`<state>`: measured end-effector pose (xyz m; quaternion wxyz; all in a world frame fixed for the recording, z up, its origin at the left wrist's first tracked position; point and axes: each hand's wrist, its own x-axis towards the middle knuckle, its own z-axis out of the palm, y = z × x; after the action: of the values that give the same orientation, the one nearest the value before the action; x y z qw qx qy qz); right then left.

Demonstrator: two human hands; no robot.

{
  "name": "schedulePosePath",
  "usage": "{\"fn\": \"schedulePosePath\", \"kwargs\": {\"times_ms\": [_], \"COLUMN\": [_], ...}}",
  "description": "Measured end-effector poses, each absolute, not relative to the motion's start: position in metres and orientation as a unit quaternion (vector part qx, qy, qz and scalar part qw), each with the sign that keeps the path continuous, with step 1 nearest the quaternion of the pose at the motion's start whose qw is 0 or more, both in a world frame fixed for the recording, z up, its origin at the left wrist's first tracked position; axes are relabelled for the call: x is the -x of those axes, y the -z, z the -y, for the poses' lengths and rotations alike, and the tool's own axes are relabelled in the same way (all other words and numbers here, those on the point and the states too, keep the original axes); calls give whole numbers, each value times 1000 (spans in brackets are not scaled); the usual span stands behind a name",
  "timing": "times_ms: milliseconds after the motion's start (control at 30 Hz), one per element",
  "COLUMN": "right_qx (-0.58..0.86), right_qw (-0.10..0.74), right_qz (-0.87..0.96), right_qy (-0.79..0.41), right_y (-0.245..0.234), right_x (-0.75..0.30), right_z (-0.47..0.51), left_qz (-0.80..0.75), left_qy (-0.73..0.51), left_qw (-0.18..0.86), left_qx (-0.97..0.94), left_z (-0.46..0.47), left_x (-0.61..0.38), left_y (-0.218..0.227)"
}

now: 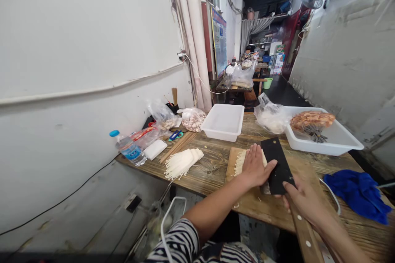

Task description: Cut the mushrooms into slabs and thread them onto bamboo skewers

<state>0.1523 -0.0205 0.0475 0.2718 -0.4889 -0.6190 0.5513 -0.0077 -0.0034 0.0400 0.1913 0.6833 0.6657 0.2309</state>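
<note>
My left hand (255,167) lies flat, fingers stretched out, over a bundle of enoki mushrooms (239,163) on the wooden cutting board (247,202). The hand covers most of that bundle. My right hand (304,197) is closed around a cleaver with a wide black blade (277,168). The blade stands just right of my left thumb, at the end of the bundle; its edge is hidden. To the left, on the bare tabletop, rests a fanned pile of enoki mushrooms (184,162).
Behind the board stand a white plastic tray (224,120) and a larger tray (324,146) of skewered food (313,120). A plastic bag (271,117) sits between them. A water bottle (131,150), scissors (175,135) and wooden skewers (177,147) lie left; a blue cloth (359,193) right.
</note>
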Motion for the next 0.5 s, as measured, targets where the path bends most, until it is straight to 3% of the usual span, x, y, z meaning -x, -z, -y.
{"fn": "schedulePosePath", "kwargs": {"times_ms": [500], "right_qx": [480], "right_qw": [285], "right_qz": [581], "right_qy": [-592], "right_y": [-8], "right_x": [-179], "right_z": [38], "left_qz": [-651], "left_qy": [-168], "left_qw": [172], "left_qx": [-720], "left_z": [-6], "left_x": [-15], "left_y": [-15]}}
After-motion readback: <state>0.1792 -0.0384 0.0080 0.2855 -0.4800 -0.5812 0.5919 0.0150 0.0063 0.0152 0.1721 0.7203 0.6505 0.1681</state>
